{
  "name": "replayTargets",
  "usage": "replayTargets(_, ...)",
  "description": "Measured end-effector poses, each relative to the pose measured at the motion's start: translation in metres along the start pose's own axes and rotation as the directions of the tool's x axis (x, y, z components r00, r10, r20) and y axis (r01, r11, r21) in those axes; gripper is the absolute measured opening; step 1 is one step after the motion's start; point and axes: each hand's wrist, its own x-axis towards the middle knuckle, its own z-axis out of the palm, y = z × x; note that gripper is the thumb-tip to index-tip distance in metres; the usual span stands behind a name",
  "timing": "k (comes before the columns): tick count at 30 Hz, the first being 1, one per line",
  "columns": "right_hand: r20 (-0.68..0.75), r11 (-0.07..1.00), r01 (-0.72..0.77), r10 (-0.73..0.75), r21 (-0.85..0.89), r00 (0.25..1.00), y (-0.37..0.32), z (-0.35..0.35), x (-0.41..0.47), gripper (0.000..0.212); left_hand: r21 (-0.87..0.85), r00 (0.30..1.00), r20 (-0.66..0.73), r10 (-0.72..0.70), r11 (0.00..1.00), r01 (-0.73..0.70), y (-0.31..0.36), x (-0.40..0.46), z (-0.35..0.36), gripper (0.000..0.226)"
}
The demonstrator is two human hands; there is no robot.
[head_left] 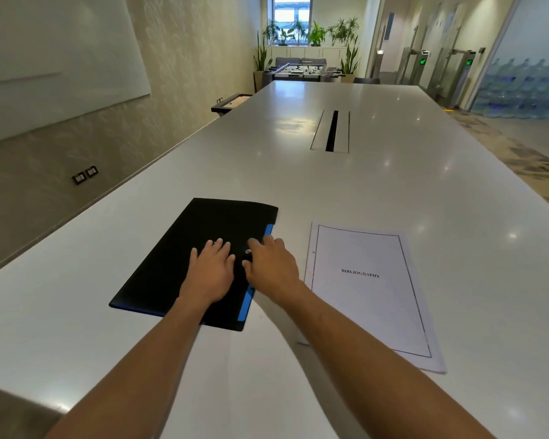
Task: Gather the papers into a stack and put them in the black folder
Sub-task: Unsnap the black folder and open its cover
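Observation:
A black folder (184,258) with a blue edge lies closed on the white table (362,185), left of centre. My left hand (211,270) rests flat on its cover, fingers spread. My right hand (271,264) is at the folder's right edge by the silver snap button (248,251), fingertips touching the flap. To the right lies a stack of white papers (366,289), the top sheet framed and titled "BIBLIOGRAPHY". The stack is a hand's width from the folder and no hand touches it.
A cable slot with a dark opening (331,131) sits in the table's middle, farther away. The table's left edge runs along a wall with sockets (84,175). Plants and a foosball table (301,71) stand beyond the far end.

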Motion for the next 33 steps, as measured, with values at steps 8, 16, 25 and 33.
replayTargets(8,0.007,0.975,0.014,-0.013,-0.223,1.0,-0.009,0.011,0.025,0.029,-0.023,1.0,-0.017,0.012,1.0,-0.012,-0.004,0.002,0.001,0.049)
replayTargets(16,0.056,0.946,0.147,-0.136,-0.289,0.989,-0.009,0.004,0.024,0.037,-0.064,1.0,-0.024,0.014,0.998,-0.016,-0.006,0.002,0.002,0.05)
replayTargets(25,-0.022,0.966,-0.196,0.202,0.169,0.979,0.014,-0.008,0.02,0.045,0.039,0.996,0.031,0.083,0.996,-0.084,-0.001,0.001,0.002,0.083)
replayTargets(33,-0.006,0.82,-0.337,0.383,0.463,0.924,0.025,-0.008,0.015,0.022,0.003,0.979,-0.012,0.202,0.979,-0.202,0.004,-0.003,0.0,0.056)
